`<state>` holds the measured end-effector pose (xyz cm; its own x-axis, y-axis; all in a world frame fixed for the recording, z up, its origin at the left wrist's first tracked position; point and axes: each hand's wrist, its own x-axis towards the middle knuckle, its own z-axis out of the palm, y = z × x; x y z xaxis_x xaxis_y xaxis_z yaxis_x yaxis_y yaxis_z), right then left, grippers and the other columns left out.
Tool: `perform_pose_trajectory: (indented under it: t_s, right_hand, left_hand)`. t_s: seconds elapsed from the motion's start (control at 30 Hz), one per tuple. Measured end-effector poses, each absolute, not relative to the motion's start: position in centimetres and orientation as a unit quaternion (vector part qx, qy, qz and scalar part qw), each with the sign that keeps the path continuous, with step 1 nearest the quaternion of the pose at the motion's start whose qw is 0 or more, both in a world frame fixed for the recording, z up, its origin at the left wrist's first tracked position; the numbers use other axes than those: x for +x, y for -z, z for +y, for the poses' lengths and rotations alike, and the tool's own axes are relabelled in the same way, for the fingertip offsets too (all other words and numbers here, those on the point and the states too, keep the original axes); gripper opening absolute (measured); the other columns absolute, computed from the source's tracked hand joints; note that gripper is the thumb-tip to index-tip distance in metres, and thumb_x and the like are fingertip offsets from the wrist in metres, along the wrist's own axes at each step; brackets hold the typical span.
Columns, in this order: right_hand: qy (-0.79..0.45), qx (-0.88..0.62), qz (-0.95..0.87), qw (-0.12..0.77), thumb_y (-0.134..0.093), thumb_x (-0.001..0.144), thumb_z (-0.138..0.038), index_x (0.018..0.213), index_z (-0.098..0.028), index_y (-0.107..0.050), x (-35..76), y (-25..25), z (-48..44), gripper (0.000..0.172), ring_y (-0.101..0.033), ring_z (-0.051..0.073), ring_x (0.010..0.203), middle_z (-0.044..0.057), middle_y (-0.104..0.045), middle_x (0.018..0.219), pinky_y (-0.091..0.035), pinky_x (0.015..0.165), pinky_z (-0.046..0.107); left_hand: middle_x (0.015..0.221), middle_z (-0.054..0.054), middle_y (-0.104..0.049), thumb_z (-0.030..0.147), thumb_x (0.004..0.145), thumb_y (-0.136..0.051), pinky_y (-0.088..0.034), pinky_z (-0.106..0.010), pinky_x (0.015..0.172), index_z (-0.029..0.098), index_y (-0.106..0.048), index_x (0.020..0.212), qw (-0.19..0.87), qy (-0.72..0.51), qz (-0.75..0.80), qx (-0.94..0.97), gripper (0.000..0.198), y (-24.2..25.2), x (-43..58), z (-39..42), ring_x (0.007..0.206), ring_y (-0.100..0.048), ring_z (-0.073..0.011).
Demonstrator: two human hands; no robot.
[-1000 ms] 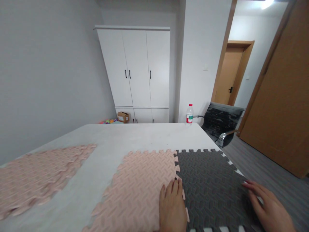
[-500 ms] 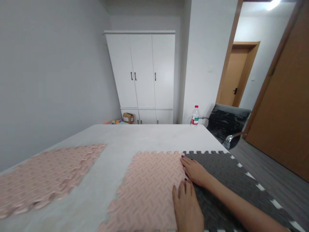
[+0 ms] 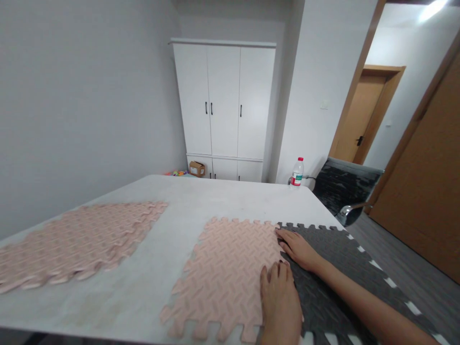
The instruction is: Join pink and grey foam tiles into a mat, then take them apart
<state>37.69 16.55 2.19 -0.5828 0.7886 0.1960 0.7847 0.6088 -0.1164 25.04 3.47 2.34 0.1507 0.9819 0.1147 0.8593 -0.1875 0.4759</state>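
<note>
A pink foam puzzle mat [image 3: 226, 268] and a dark grey foam puzzle mat [image 3: 334, 278] lie side by side on the white table [image 3: 215, 196], their toothed edges interlocked. My left hand [image 3: 280, 299] lies flat, fingers out, on the near part of the seam between them. My right hand [image 3: 298, 249] reaches across the grey mat and presses flat on the far part of the same seam. Neither hand holds anything.
A stack of pink foam mats [image 3: 75, 237] lies at the table's left. A plastic water bottle [image 3: 296, 172] stands at the far right corner. A dark office chair [image 3: 348, 189] is beyond the table's right side, a white wardrobe [image 3: 224, 105] behind, wooden doors on the right.
My right hand went from the grey mat's right edge to the far end of the seam. The view shifted left and back, showing the table's near edge.
</note>
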Motion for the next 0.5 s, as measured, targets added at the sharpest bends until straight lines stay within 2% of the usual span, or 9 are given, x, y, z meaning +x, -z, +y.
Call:
perform_pose_trajectory:
  t_s: [0.07,0.2,0.27,0.37,0.43,0.5]
  right_hand:
    - [-0.009,-0.429,-0.895,0.123,-0.029,0.091,-0.027,0.136,-0.017,-0.038,38.1,-1.2,16.8,0.047,-0.038,0.019,0.128,0.009,-0.043,0.139,-0.032,0.105,0.041]
    - [-0.008,-0.410,-0.901,0.139,-0.027,0.090,-0.024,0.134,-0.014,-0.042,38.1,-0.6,16.9,0.047,-0.040,0.018,0.127,0.011,-0.047,0.136,-0.034,0.105,0.038]
    - [-0.013,-0.407,-0.901,0.148,-0.027,0.090,-0.025,0.134,-0.016,-0.041,38.2,-0.6,16.8,0.047,-0.041,0.017,0.126,0.009,-0.047,0.135,-0.034,0.105,0.036]
    - [-0.025,-0.405,-0.902,0.150,-0.028,0.090,-0.026,0.135,-0.017,-0.041,38.6,-0.5,16.7,0.048,-0.041,0.017,0.126,0.009,-0.047,0.135,-0.033,0.106,0.038]
    - [-0.035,-0.405,-0.902,0.148,-0.028,0.090,-0.027,0.136,-0.018,-0.040,38.8,-0.3,16.7,0.048,-0.040,0.019,0.127,0.009,-0.046,0.136,-0.032,0.106,0.041]
    - [-0.043,-0.402,-0.903,0.146,-0.028,0.090,-0.028,0.136,-0.018,-0.039,39.0,-0.2,16.7,0.048,-0.039,0.019,0.128,0.009,-0.045,0.137,-0.031,0.107,0.042]
  left_hand:
    - [0.138,-0.009,-0.046,0.027,0.088,-0.034,-0.017,-0.056,0.113,0.015,-0.040,0.134,0.163,-0.211,0.612,0.744,0.048,-2.2,24.8,3.3,0.130,-0.034,-0.0261]
    - [0.143,-0.008,-0.039,0.026,0.085,-0.038,-0.013,-0.054,0.114,0.018,-0.038,0.135,0.208,-0.211,0.562,0.772,0.051,-2.9,23.1,2.4,0.135,-0.027,-0.0251]
    - [0.144,-0.003,-0.037,0.028,0.083,-0.044,-0.014,-0.048,0.115,0.024,-0.037,0.136,0.258,-0.211,0.499,0.800,0.054,-3.9,21.2,1.9,0.135,-0.027,-0.0216]
    - [0.143,-0.001,-0.040,0.037,0.081,-0.049,-0.023,-0.036,0.114,0.027,-0.038,0.135,0.327,-0.217,0.458,0.798,0.056,-5.7,16.4,1.9,0.131,-0.035,-0.0172]
    - [0.139,0.000,-0.045,0.041,0.084,-0.045,-0.028,-0.030,0.110,0.027,-0.043,0.132,0.289,-0.250,0.518,0.766,0.050,-6.6,11.8,2.4,0.127,-0.041,-0.0150]
    - [0.133,0.003,-0.051,0.040,0.086,-0.038,-0.033,-0.025,0.106,0.030,-0.046,0.127,0.167,-0.282,0.615,0.718,0.043,-7.1,6.1,2.9,0.122,-0.046,-0.0120]
